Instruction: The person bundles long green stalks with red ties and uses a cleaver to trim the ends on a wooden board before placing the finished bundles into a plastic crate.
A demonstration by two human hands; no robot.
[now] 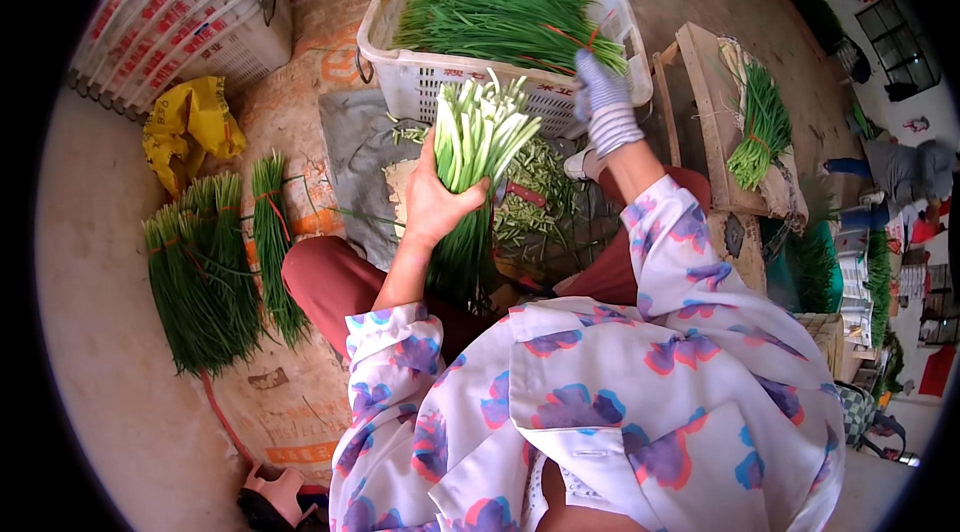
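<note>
My bare left hand point(446, 207) is wrapped around a thick bunch of green chives point(478, 137), pale cut ends up and dark leaves hanging between my knees. My right hand point(604, 104), in a grey striped glove, is raised at the front right rim of a white plastic crate point(400, 72). Its fingers look drawn together near a red tie; whatever they hold is hidden. Inside the crate lie tied chives point(500, 17). Below my hands, a red-handled tool point(527, 195), apparently a knife, rests by a heap of chive trimmings point(545, 217).
Tied chive bundles point(205, 262) lie on the floor sheet at left, near a yellow bag point(190, 132) and stacked white crates point(180, 12). At right, another bundle point(760, 127) rests on a wooden stand point(700, 82). Another person point(900, 172) is farther right.
</note>
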